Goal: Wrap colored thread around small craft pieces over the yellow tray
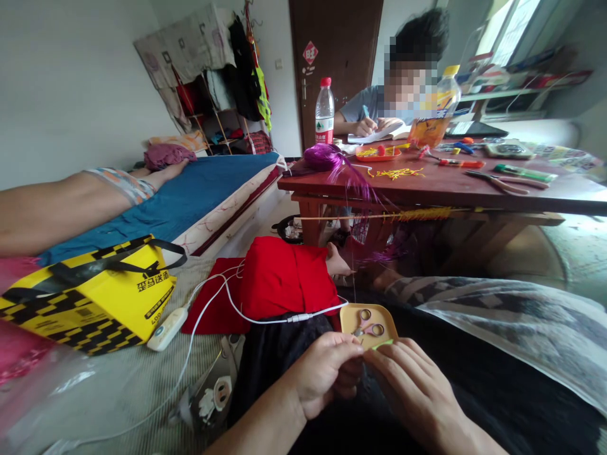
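Bare left hand (327, 370), grip pinched closed, contents unclear, meets bare right hand (415, 382), grip hidden; slipping fingers could strike adjacent pink-handled metal scissors (367, 327) in a yellow plastic tray (348, 315).

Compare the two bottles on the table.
The left bottle is slimmer, while the orange bottle is broader. The left bottle has a red cap; the orange bottle has a yellow one. The left bottle looks clear above its red-and-white label, whereas the orange bottle holds orange liquid. Both stand on the table with caps on.
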A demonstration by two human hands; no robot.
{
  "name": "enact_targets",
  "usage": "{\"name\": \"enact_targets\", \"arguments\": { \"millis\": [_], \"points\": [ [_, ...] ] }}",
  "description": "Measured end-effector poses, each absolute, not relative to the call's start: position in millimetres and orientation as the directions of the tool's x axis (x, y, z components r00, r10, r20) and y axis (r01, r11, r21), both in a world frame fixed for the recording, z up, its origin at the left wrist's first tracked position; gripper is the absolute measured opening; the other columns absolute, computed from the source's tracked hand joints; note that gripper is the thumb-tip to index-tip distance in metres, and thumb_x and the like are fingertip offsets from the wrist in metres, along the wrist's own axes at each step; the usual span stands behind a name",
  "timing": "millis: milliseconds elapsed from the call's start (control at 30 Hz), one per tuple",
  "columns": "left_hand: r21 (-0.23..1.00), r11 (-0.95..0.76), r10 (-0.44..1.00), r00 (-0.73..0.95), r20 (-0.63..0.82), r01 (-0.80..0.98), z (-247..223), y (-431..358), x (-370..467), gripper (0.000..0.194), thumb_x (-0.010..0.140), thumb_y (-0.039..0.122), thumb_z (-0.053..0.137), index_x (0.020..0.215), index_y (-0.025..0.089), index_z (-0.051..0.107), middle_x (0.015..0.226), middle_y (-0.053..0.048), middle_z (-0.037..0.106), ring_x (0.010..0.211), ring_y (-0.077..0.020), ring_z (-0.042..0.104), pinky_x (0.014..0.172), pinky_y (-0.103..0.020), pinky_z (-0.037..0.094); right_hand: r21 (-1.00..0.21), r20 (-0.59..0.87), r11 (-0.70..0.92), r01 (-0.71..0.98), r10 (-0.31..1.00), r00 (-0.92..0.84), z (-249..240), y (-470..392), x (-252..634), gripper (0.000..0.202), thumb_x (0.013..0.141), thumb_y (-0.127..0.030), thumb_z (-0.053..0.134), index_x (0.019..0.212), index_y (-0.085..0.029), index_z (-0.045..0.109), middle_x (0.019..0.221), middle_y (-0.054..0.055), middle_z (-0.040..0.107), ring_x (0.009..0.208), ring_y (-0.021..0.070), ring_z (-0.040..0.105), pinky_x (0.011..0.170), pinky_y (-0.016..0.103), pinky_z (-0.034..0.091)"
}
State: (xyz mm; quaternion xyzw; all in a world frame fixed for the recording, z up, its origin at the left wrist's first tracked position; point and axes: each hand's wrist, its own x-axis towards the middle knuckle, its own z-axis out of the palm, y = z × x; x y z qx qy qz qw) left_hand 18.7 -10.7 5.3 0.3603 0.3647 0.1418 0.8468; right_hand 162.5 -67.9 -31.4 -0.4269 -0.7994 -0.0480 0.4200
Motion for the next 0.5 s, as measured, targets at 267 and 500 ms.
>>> {"name": "enact_targets", "arguments": {
  "millis": [267,500],
  "points": [
    [0.877,-0.330,0.811,0.581,0.074,0.349,0,-17,17,0.022,0.084,0.022,0.037,0.063,0.019,0.037,0.057,0.004,0.036,0.053,-0.0099,0.035,0.052,-0.024,0.025,-0.958,0.037,0.045,0.284,0.999,-0.037,-12,-64,155,0.013,0.084,-0.025,0.046,0.073,-0.019,0.051,0.070,0.001,0.054,0.066,0.0145,0.050,0.061,0.025,0.041],
    [0.804,-0.491,0.733,0.658,0.174,0.335,-6,-18,10,0.022,0.087,0.019,0.035,0.065,0.019,0.037,0.063,0.002,0.042,0.058,-0.0113,0.042,0.057,-0.023,0.030,-0.835,-0.403,-0.460,-0.302,0.885,-0.235,-12,-64,158,0.019,0.069,-0.034,0.062,0.070,-0.017,0.054,0.065,-0.003,0.049,0.059,0.0094,0.041,0.058,0.021,0.036]
  ]
}}
